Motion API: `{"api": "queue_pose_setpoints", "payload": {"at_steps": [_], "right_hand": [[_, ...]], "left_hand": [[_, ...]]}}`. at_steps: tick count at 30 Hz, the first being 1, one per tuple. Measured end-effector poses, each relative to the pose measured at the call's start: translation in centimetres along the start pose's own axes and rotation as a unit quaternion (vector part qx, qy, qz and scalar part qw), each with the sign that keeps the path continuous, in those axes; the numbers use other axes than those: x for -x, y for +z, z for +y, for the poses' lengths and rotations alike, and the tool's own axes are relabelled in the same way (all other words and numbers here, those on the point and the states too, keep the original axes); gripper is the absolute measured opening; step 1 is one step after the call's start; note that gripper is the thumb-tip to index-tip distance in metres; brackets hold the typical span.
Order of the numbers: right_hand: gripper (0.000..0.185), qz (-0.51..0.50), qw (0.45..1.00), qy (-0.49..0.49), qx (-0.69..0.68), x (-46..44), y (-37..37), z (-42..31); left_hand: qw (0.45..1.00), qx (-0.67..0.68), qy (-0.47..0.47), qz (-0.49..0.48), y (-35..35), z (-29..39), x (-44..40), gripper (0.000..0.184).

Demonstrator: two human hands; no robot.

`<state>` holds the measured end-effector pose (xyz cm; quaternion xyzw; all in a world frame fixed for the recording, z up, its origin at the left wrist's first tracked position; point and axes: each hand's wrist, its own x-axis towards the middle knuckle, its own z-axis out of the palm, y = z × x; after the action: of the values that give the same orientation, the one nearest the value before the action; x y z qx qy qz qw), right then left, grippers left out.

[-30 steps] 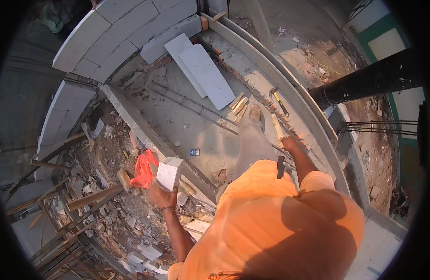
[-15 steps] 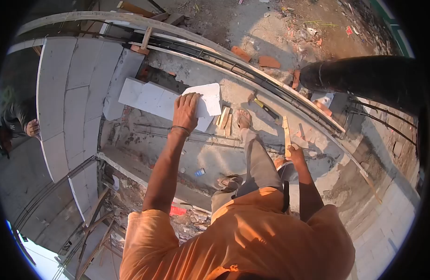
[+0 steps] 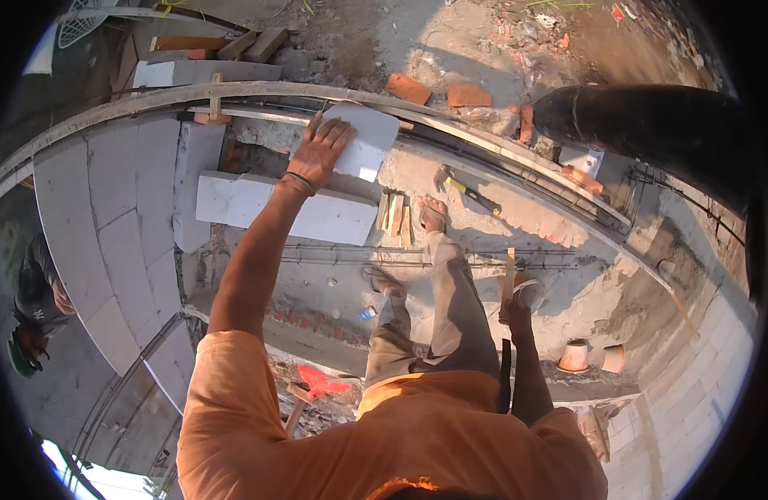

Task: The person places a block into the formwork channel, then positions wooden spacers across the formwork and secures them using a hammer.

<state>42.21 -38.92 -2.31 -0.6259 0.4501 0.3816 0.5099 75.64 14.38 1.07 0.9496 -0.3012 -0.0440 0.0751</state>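
My left hand [image 3: 317, 154] is closed over the left edge of a white lightweight block piece [image 3: 366, 143], held near the curved wooden formwork. Just below it lies a long white block [image 3: 288, 208]. My right hand [image 3: 515, 312] is wrapped round a narrow wooden strip [image 3: 509, 273] that points away from me. A claw hammer [image 3: 469, 191] with a yellow and black handle rests on the concrete beyond my foot. Beside that foot are several short wooden pieces [image 3: 396, 218].
Curved formwork [image 3: 501, 137] with steel bars crosses ahead. A black pipe [image 3: 642, 137] juts in at right. A pale block wall [image 3: 117, 217] stands left, with another person [image 3: 40, 300] behind it. Bricks [image 3: 409, 88] lie beyond the formwork; two small buckets [image 3: 574, 356] sit lower right.
My left hand has carried the white block piece forward, off the long block and toward the formwork. My right hand and its wooden strip have come closer to my body. The view has shifted.
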Motion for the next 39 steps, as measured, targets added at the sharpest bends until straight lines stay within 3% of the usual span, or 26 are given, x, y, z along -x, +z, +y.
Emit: {"api": "queue_pose_setpoints", "payload": {"at_steps": [7,13,17,19,22,28,30,33,35,37,38,39], "right_hand": [[0.026,-0.01,0.999,-0.018,0.036,1.3,2.0,2.4],[0.028,-0.042,0.997,-0.047,0.053,1.1,2.5,1.3],[0.027,-0.042,0.996,-0.027,0.075,-0.5,1.0,2.4],[0.026,-0.035,0.997,-0.031,0.06,-0.6,1.7,1.1],[0.026,-0.025,0.998,-0.057,0.028,-1.0,2.5,-1.8],[0.028,0.013,0.987,-0.14,0.077,-3.2,5.4,-8.1],[0.026,-0.006,0.991,-0.131,0.029,-3.9,6.3,-9.5],[0.023,0.012,0.975,-0.213,0.057,-6.0,7.9,-10.4],[0.023,-0.032,0.98,-0.194,0.0,-6.5,9.0,-13.3],[0.034,-0.091,0.947,-0.279,-0.128,-6.7,11.9,-17.6],[0.043,-0.111,0.949,-0.279,-0.096,-6.9,12.9,-19.8],[0.037,-0.135,0.944,-0.263,-0.145,-6.3,14.2,-22.1]], "left_hand": [[0.998,0.012,-0.005,0.061,0.5,0.0,1.4,0.061],[0.999,0.002,-0.05,0.02,0.2,0.7,0.2,0.055],[0.998,0.034,-0.041,-0.046,-0.1,-0.7,-1.3,0.065],[0.997,0.054,-0.036,-0.053,-0.5,-1.5,-2.1,0.073],[0.983,0.018,-0.08,-0.167,-1.1,-2.0,-4.3,0.079],[0.975,0.023,-0.062,-0.213,-0.2,-3.6,-6.4,0.091],[0.978,0.016,-0.056,-0.202,-0.6,-3.2,-6.7,0.089],[0.973,0.02,-0.053,-0.225,-1.2,-2.6,-6.9,0.086],[0.97,0.017,-0.057,-0.235,-1.0,-2.0,-7.1,0.083],[0.971,0.0,-0.075,-0.228,-0.8,-1.4,-6.5,0.081],[0.972,0.011,-0.075,-0.222,-1.0,-1.2,-6.4,0.08],[0.973,0.023,-0.078,-0.216,-1.3,-0.9,-6.5,0.079]]}}
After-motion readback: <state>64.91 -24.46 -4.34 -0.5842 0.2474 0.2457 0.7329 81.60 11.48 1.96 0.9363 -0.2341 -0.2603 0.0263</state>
